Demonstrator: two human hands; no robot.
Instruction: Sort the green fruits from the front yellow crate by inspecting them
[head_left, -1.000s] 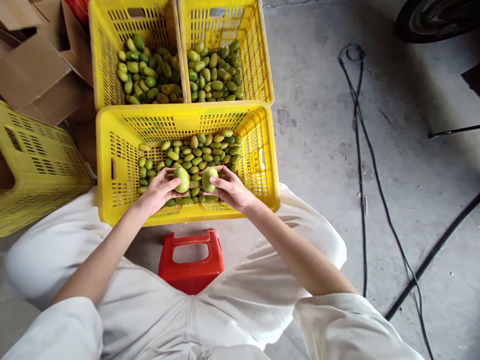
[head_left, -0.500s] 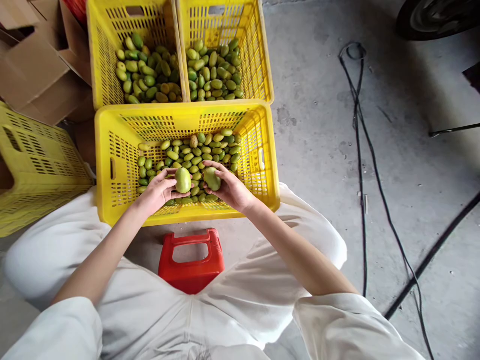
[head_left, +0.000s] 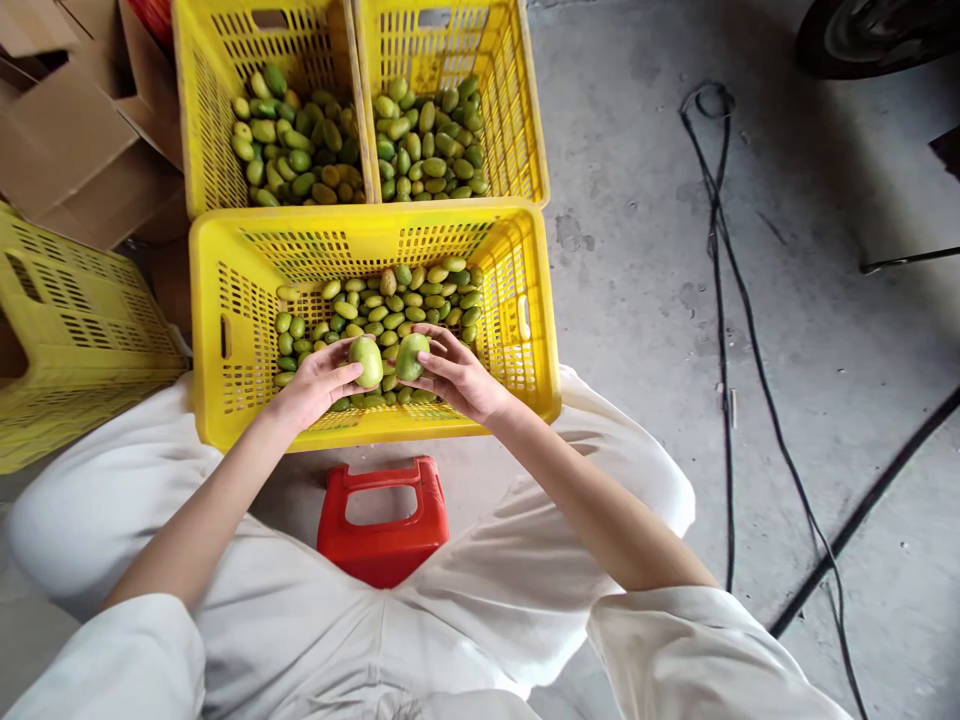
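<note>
Above the near yellow crate point(head_left: 367, 432), my left hand point(head_left: 321, 380) is closed around a pale green oval fruit point(head_left: 366, 361). Its kind is not certain; it looks like a small melon. A second green oval fruit point(head_left: 412, 357) sits in the fingers of my right hand point(head_left: 465, 375), close beside the first with a narrow gap between them. Under both hands, many smaller-looking green and yellowish fruits point(head_left: 394, 320) cover the crate's floor. One brownish, rough-skinned fruit point(head_left: 388, 282) lies at the back of that layer.
Two more yellow crates point(head_left: 541, 120) of fruit stand behind, side by side. Another yellow crate point(head_left: 82, 330) and cardboard boxes point(head_left: 67, 140) are at the left. A red plastic stool point(head_left: 386, 545) is between my legs. Black cables point(head_left: 757, 350) cross the concrete floor, near a wheel point(head_left: 870, 40).
My right hand has turned its fruit and shifted it slightly left, nearer to the one in my left hand. The left hand has barely moved.
</note>
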